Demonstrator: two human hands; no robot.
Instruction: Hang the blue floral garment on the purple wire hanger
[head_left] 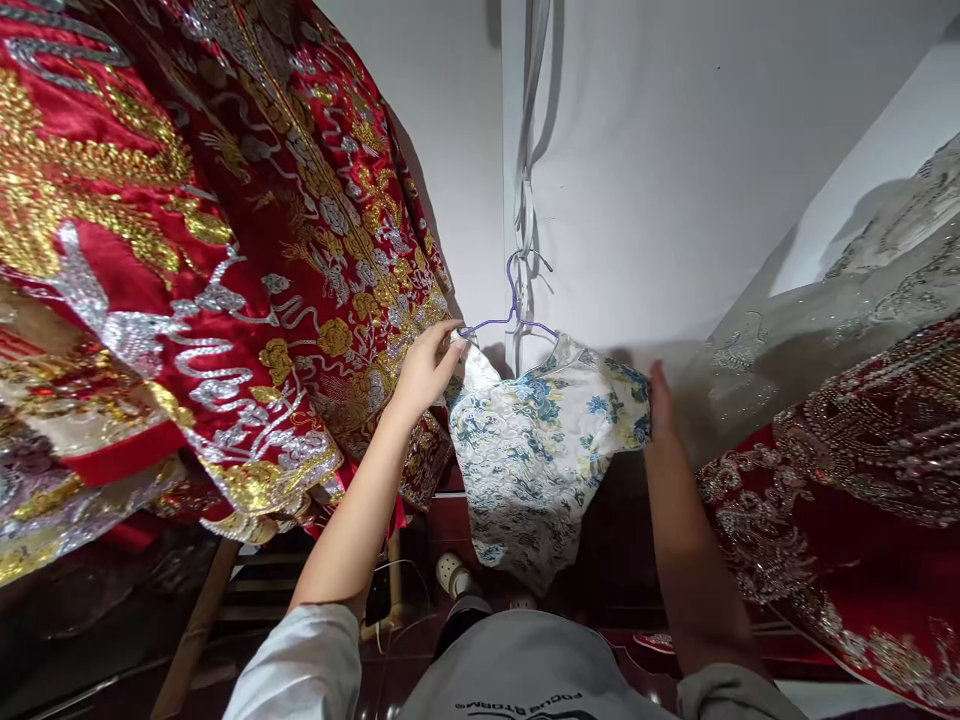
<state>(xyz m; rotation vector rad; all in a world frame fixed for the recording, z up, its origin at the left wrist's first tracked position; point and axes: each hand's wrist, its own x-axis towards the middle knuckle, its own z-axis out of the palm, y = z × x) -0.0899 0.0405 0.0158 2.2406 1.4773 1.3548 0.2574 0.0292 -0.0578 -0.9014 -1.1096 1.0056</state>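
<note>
A white short-sleeved top (532, 450) with a blue and yellow floral print hangs on a purple wire hanger (514, 290) in front of me. My left hand (433, 362) pinches the garment's shoulder at the left end of the hanger, where a bit of white lining shows. At the right, my right hand (660, 400) is at the edge of the short sleeve; its fingers are mostly behind the cloth or in shadow. The neckline sags open on the left side, and the right shoulder lies over the hanger's right arm.
Red gowns with gold and silver embroidery (300, 230) hang close on my left. A beaded red gown (862, 520) and a pale sheer one (757, 350) are on the right. White straps (529, 130) run down the wall above the hanger. A wooden frame (199, 625) stands low at left.
</note>
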